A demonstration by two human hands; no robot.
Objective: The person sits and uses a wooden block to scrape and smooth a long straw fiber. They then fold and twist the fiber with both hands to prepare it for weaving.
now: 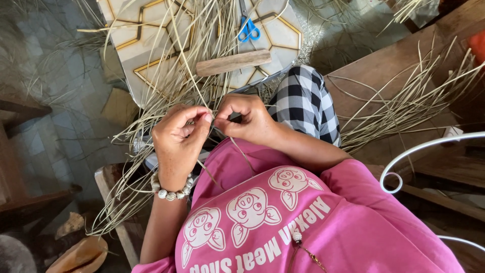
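Lighting, as I read it from the head camera: soft daylight, brightest on the patterned board at top. Lower left corner dim, shadowed. No glare. Focus sharp centrally; wide-lens bending at edges, slight softness there.

Grey tiled floor, wooden bench

There is only one view, from the camera on my head, and it looks steeply down over my chest and lap. My pink shirt fills the bottom edge (it sits very near the lens), and my two hands come just beyond it at the middle. Farther out the view reaches the patterned board and the tiled floor at the top.
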